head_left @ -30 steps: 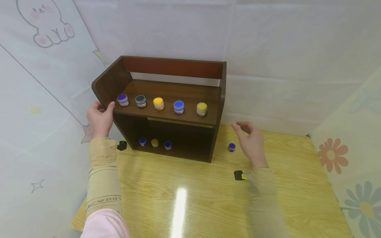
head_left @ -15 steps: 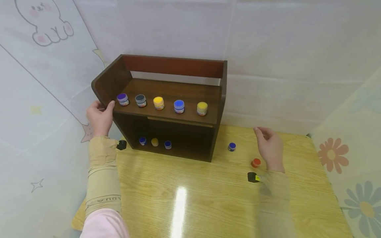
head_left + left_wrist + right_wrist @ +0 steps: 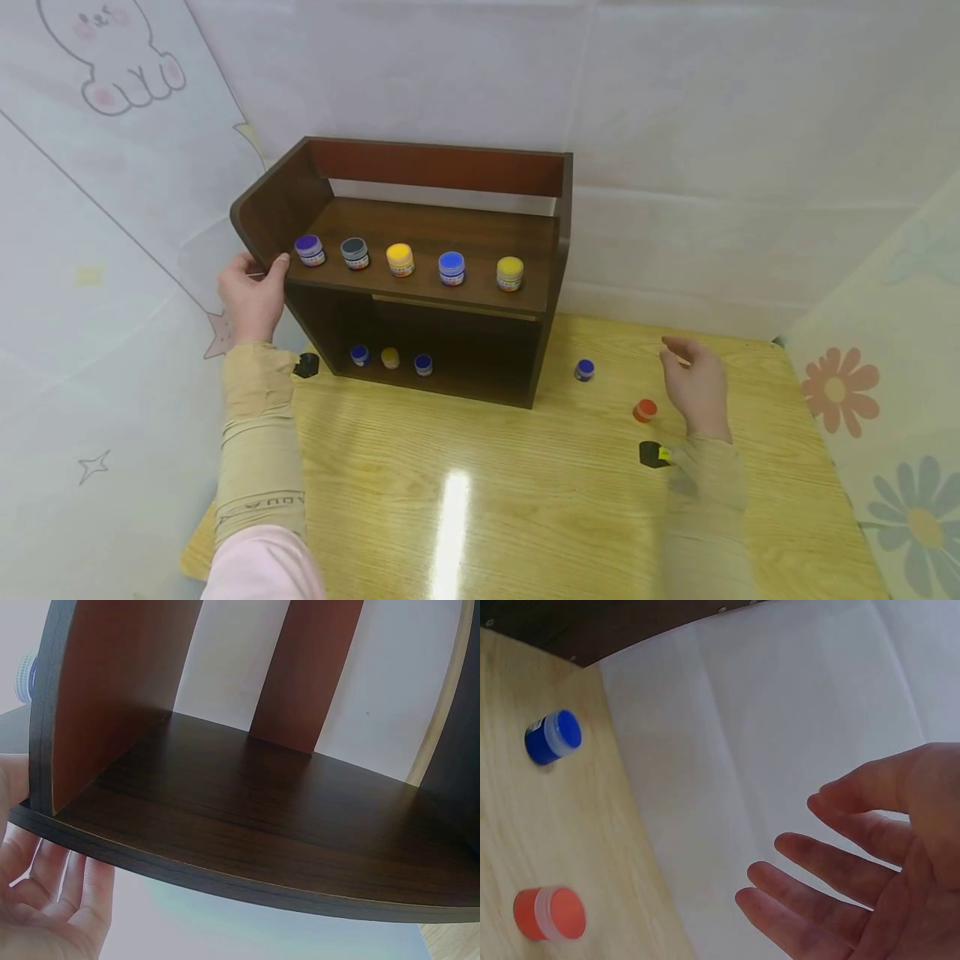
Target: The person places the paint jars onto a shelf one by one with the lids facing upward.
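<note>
My left hand (image 3: 253, 298) grips the left side of a dark brown wooden shelf (image 3: 442, 221), its thumb at the front edge of the upper board. In the left wrist view the fingers (image 3: 94, 900) curl behind the side panel. To the right of the shelf, over the table, my right hand (image 3: 696, 387) holds nothing; its fingers (image 3: 832, 862) are loosely bent. Left of that hand, on the table, stand a red-lidded paint jar (image 3: 644, 410) and a blue-lidded paint jar (image 3: 584, 370), the blue one nearer the shelf.
Along the upper board stand a purple jar (image 3: 310, 250), a dark grey jar (image 3: 355, 253), a yellow-orange jar (image 3: 401, 260), a blue jar (image 3: 452, 268) and an olive-yellow jar (image 3: 509, 273). Two blue jars and a yellow jar (image 3: 390, 358) sit below. Pale sheets hang behind the wooden table (image 3: 540, 500).
My right hand has moved to the right and slightly nearer, uncovering the red-lidded paint jar on the table. My left hand stays on the shelf's side.
</note>
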Demonstrator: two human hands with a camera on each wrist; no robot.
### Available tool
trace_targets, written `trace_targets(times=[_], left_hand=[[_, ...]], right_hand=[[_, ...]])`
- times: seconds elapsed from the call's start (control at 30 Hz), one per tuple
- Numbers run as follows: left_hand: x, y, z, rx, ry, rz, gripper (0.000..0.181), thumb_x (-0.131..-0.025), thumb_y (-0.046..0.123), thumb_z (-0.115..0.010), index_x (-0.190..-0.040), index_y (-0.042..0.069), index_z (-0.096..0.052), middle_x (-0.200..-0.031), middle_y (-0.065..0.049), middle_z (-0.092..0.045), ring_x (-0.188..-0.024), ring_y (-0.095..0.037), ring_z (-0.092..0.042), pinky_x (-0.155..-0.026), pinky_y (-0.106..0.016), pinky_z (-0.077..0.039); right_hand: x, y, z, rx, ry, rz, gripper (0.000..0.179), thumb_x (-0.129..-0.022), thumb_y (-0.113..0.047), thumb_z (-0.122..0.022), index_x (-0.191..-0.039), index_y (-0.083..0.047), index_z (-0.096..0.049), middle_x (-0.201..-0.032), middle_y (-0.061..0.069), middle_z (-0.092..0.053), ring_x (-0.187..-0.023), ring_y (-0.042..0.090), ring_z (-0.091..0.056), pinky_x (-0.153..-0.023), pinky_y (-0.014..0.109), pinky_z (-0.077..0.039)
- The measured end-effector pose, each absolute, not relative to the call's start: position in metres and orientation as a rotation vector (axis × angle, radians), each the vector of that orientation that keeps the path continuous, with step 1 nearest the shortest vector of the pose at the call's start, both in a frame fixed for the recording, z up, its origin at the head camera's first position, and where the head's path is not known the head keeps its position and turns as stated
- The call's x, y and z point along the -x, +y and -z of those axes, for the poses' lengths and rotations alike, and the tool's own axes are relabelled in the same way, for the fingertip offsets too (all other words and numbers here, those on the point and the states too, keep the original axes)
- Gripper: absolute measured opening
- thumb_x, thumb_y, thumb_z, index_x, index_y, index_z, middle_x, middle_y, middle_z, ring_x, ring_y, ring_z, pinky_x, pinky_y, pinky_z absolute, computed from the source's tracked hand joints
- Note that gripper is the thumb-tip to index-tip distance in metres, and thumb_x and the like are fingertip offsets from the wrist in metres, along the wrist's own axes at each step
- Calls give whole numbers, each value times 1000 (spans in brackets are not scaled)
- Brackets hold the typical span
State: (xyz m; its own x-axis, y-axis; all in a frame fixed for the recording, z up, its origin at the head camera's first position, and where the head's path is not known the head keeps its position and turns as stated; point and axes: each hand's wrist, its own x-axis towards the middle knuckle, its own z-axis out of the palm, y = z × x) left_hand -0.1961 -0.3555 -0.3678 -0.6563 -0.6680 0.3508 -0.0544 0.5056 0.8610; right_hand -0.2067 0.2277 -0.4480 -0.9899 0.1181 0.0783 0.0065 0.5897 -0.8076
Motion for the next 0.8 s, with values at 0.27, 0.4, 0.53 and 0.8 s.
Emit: trace_targets(times=[0.27,0.4,0.53,0.8], left_hand=[[196,-355,368,-580,-2051,1155,39,-95,36,-71,-107,-1,-67,-89,2,-60,-79,-6,-55,-69,-21,-46],[196,-355,367,-582,-2056,1161,40,-95,37,-71,-108,0,-68,-89,2,-60,-79,-6,-55,-69,-21,-46],[196,-355,368,-583,-2057,1162,41,-95,38,-71,-110,-1,-68,-90,3,-61,-80,-6,-55,-69,-21,-46],[195,-355,368,-586,-2055,1162,42,-96,38,-70,-111,-1,-68,-91,2,-60,-81,-6,-55,-70,-21,-46]], right_hand=[[208,243,472,41,-2962,-1395,55,-100,-12,-44,-152,5,-39,-152,35,-35,-133,54,-40,-50,30,-42],[207,245,481,10,-3046,-1379,57,-101,-14,-46,-152,8,-35,-151,39,-32,-134,56,-36,-54,32,-42],[207,247,490,-18,-3119,-1377,59,-101,-14,-48,-152,11,-32,-151,42,-28,-128,54,-40,-57,34,-45],[203,248,510,-13,-3198,-1338,61,-102,-15,-54,-154,7,-31,-148,43,-29,-120,53,-49,-81,51,-49]])
